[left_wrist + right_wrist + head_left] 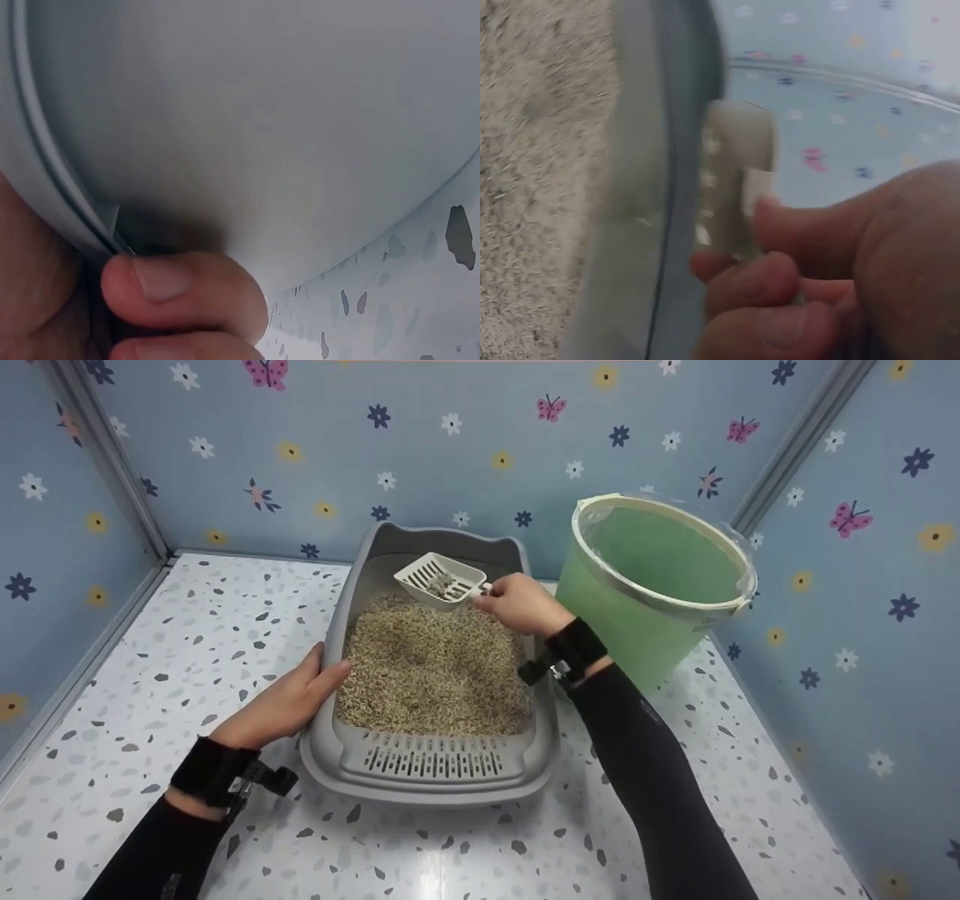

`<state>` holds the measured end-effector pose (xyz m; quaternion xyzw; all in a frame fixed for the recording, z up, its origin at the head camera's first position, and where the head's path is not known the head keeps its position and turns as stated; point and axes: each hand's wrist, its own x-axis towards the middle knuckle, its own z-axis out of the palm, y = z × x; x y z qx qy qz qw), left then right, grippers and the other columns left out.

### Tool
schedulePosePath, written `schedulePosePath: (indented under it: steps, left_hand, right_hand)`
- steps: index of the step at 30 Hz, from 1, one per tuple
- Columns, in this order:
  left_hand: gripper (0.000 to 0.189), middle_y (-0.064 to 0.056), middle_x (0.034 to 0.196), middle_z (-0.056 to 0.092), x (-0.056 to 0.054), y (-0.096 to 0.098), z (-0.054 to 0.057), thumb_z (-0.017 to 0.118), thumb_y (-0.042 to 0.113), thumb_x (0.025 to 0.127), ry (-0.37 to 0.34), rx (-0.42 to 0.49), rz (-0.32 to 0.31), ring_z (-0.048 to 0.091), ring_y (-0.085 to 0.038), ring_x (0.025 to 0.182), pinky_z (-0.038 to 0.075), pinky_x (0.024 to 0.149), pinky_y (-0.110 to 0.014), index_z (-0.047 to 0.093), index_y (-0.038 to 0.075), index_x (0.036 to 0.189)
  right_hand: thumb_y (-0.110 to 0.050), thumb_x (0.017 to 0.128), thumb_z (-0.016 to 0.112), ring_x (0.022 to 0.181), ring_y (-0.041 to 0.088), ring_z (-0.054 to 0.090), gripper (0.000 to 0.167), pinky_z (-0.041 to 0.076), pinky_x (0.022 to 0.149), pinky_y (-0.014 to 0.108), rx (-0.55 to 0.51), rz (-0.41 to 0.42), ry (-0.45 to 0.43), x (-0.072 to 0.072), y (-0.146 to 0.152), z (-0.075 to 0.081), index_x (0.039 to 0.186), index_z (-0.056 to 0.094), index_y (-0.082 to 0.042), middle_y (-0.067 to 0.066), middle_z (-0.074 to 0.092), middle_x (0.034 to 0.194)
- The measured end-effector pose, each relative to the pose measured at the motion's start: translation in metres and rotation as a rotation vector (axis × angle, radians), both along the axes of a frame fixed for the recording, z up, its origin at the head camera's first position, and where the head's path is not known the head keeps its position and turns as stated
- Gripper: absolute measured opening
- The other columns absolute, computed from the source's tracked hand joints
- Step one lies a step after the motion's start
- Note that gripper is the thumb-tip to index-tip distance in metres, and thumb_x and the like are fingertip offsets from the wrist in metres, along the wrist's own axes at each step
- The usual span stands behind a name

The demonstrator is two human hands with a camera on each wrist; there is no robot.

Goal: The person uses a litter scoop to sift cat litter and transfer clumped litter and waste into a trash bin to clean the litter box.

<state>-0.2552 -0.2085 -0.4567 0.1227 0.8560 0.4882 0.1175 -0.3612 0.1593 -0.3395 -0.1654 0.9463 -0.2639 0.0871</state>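
Note:
A grey litter box (319, 735) filled with tan, grainy litter (435, 675) stands on the floor. My left hand (292, 694) grips its left rim, thumb over the edge, and in the left wrist view the fingers (187, 289) curl beneath the rim. My right hand (521, 604) pinches the handle of a white slotted litter scoop (465, 574) above the far part of the box. Some greyish clumps (439, 583) lie in the scoop. The right wrist view, blurred, shows the thumb and fingers closed round the scoop's handle end.
A green bin (622, 607) with a clear liner over its pale rim stands right of the box, close to my right forearm. Blue panels (465, 450) with flowers and butterflies rise behind and at both sides. The floor (187, 660) is white with grey specks.

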Motion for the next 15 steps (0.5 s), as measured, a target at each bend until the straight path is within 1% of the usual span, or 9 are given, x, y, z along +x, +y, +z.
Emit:
schedulePosePath:
  steps: [1,2,3,4,6,7,9,13,15]
  left_hand:
    - [0.099,-0.039,0.177,0.015,-0.001,0.000,0.001,0.037,0.066,0.117,0.003,-0.006,0.001,0.062,-0.054,0.125,0.057,0.102,-0.062,-0.014,0.005,0.176]
    - [0.099,-0.040,0.176,0.017,-0.001,0.000,0.001,0.037,0.066,0.117,0.006,-0.010,-0.001,0.064,-0.053,0.120,0.059,0.097,-0.061,-0.014,0.005,0.176]
    - [0.099,-0.039,0.177,0.015,-0.001,0.000,0.002,0.037,0.066,0.117,0.002,-0.014,-0.001,0.063,-0.054,0.124,0.058,0.101,-0.062,-0.014,0.004,0.176]
    - [0.100,-0.040,0.177,0.014,0.000,0.000,0.003,0.036,0.066,0.117,-0.003,-0.018,0.002,0.064,-0.054,0.122,0.059,0.099,-0.062,-0.014,0.004,0.176]
    - [0.101,-0.039,0.178,0.008,0.000,-0.001,0.004,0.036,0.067,0.117,0.001,-0.026,0.003,0.057,-0.054,0.138,0.052,0.112,-0.063,-0.015,0.002,0.175]
    - [0.101,-0.038,0.178,0.007,0.000,-0.001,0.004,0.036,0.066,0.117,0.001,-0.019,0.003,0.055,-0.056,0.141,0.051,0.114,-0.064,-0.015,0.002,0.175]
    - [0.100,-0.036,0.179,0.002,-0.001,-0.002,0.004,0.036,0.066,0.117,0.000,-0.010,0.001,0.045,-0.057,0.150,0.042,0.122,-0.066,-0.016,0.002,0.174]
    - [0.099,-0.036,0.179,0.005,-0.002,-0.002,0.003,0.036,0.065,0.117,0.013,-0.011,0.002,0.053,-0.055,0.143,0.049,0.116,-0.064,-0.015,0.003,0.175]
    - [0.099,-0.038,0.178,0.008,-0.004,-0.002,0.002,0.036,0.066,0.117,0.015,-0.018,0.004,0.060,-0.052,0.135,0.056,0.107,-0.060,-0.014,0.003,0.175]
  right_hand:
    - [-0.043,0.112,0.067,0.057,0.009,0.040,0.047,0.037,0.056,0.029,0.000,0.000,0.012,-0.002,-0.001,-0.002,0.073,0.055,-0.021,-0.009,0.043,0.065]
    - [-0.042,0.112,0.068,0.057,0.010,0.041,0.047,0.036,0.056,0.029,0.002,-0.004,0.021,-0.002,-0.001,-0.003,0.073,0.055,-0.020,-0.009,0.043,0.065]
    - [-0.040,0.112,0.068,0.057,0.010,0.041,0.047,0.036,0.056,0.030,0.008,-0.008,0.029,-0.001,0.000,-0.003,0.073,0.055,-0.020,-0.009,0.043,0.065]
    - [-0.041,0.112,0.068,0.057,0.011,0.041,0.047,0.036,0.056,0.030,0.017,-0.008,0.034,0.002,0.002,-0.001,0.073,0.055,-0.019,-0.008,0.043,0.065]
    - [-0.040,0.112,0.069,0.057,0.011,0.042,0.046,0.036,0.057,0.031,0.021,-0.005,0.041,0.007,0.005,0.003,0.073,0.057,-0.018,-0.008,0.045,0.066]
    - [-0.040,0.111,0.070,0.057,0.011,0.041,0.046,0.036,0.057,0.031,0.023,-0.004,0.045,0.009,0.006,0.005,0.074,0.057,-0.018,-0.008,0.045,0.066]
    - [-0.041,0.111,0.070,0.056,0.011,0.041,0.045,0.036,0.057,0.031,0.033,0.001,0.053,0.013,0.008,0.010,0.074,0.058,-0.018,-0.007,0.045,0.067]
    - [-0.041,0.112,0.069,0.057,0.010,0.041,0.043,0.037,0.057,0.031,0.053,0.006,0.055,0.019,0.007,0.018,0.077,0.059,-0.017,-0.007,0.045,0.068]
    - [-0.040,0.112,0.069,0.057,0.010,0.042,0.042,0.037,0.056,0.030,0.061,0.005,0.055,0.020,0.007,0.022,0.078,0.060,-0.017,-0.007,0.045,0.069]
